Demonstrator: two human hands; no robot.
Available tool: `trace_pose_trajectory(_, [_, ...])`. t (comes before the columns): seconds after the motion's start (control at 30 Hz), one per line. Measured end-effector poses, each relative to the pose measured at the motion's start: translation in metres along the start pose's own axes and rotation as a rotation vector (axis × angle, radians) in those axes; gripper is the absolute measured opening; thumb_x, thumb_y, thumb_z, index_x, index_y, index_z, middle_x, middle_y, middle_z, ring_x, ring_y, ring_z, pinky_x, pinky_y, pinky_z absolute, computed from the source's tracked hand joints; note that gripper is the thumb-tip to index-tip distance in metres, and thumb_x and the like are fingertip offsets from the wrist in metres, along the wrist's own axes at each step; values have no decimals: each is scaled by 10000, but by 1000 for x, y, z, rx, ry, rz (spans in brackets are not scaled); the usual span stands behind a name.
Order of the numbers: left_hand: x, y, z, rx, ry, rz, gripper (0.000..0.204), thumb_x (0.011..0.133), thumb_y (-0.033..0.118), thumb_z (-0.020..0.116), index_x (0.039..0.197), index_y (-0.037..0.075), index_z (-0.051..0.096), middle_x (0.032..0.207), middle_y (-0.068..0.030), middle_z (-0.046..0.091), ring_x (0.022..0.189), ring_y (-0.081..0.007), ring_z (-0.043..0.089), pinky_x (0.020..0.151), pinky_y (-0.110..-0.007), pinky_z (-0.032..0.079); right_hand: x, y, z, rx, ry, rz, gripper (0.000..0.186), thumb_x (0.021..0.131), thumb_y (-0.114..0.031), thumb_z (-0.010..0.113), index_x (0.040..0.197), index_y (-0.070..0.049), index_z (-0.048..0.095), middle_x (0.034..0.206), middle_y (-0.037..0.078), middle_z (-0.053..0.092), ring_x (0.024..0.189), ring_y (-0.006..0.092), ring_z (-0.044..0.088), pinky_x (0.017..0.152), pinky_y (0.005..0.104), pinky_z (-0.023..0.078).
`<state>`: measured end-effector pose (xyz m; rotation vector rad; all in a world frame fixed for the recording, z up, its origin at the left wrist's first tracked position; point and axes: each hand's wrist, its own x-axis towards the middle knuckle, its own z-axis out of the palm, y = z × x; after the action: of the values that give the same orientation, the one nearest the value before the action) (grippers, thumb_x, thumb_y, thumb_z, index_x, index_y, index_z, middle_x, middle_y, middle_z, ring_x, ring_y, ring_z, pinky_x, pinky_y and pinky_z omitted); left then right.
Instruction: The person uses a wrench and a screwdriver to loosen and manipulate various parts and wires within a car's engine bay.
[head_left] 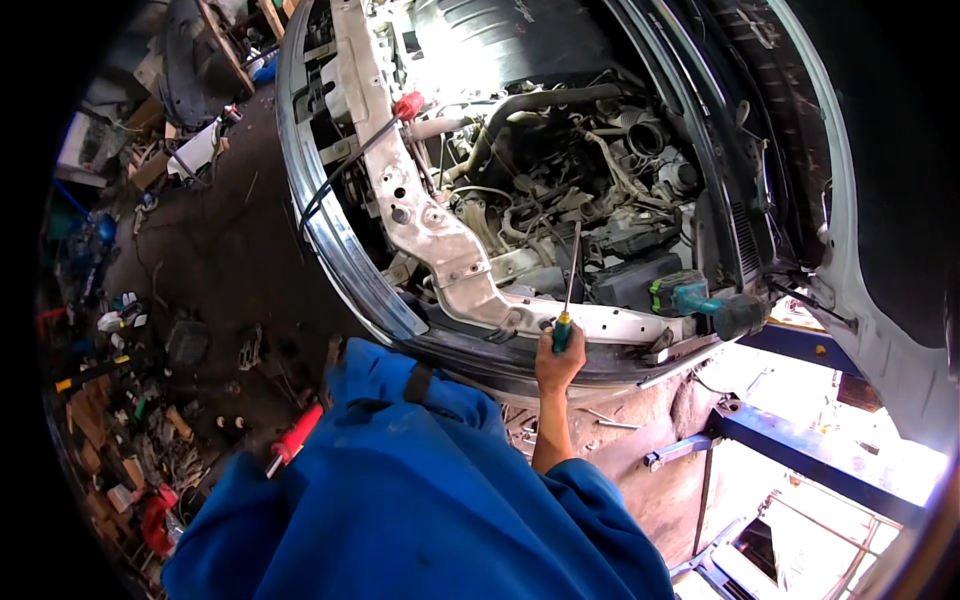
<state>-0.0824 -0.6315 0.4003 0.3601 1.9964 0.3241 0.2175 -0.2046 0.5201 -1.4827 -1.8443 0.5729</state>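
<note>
My right hand is closed around the green and yellow handle of a screwdriver. Its long metal shaft points up and away, over the engine bay of a car. Just beneath the hand runs the car's pale front body rail. To the right of the hand, a teal and black cordless power tool lies on the edge of the bay. I cannot see my left hand; blue clothing fills the lower middle. Beside that clothing on the left shows a red cylindrical object with a metal end.
A red-ended tool with a long dark shaft lies across the front crossmember. The raised bonnet stands at the right. Blue metal lift arms are below it. Scattered parts and scraps cover the floor at left.
</note>
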Motion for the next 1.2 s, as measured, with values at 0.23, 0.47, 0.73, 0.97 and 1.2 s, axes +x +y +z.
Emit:
trace_pose_trajectory(0.23, [22, -10, -37, 89, 223, 127, 294, 904, 232, 577, 1106, 35, 658, 1090, -198, 655, 969, -301, 639, 854, -401, 485, 7, -14, -5, 8, -79, 48, 343, 778, -102, 696, 1075, 36, 593, 922, 197, 635, 827, 338, 628, 775, 386, 496])
trace_pose_trajectory(0.47, [42, 345, -123, -96, 638, 955, 176, 783, 26, 582, 955, 22, 620, 901, -167, 589, 793, -356, 602, 700, -414, 488, 79, -78, -25, -30, -245, 136, 379, 798, -84, 691, 1146, 14, 579, 955, 143, 654, 834, 205, 623, 773, 325, 493])
trace_pose_trajectory(0.73, [132, 512, -95, 145, 394, 1483, 264, 720, 57, 625, 980, 74, 583, 831, -102, 526, 821, -302, 580, 716, -410, 480, 218, -134, 16, -44, -249, -173, 307, 820, -92, 701, 1106, -14, 621, 939, 133, 677, 827, 196, 646, 776, 309, 499])
trace_pose_trajectory(0.97, [192, 576, -75, 225, 385, 1247, 156, 797, 122, 565, 946, 80, 583, 836, -107, 559, 748, -306, 622, 657, -433, 503, 338, -185, 90, -199, -451, -450, 286, 833, -168, 669, 1083, -38, 622, 911, 155, 677, 793, 301, 664, 710, 346, 516])
trace_pose_trajectory(1.2, [284, 618, -59, 393, 97, 1066, 222, 902, 214, 496, 796, 34, 572, 744, -153, 583, 675, -332, 609, 616, -439, 498, 406, -195, 200, -489, -706, -501, 257, 808, -214, 639, 988, -31, 631, 828, 167, 670, 765, 326, 660, 674, 404, 510])
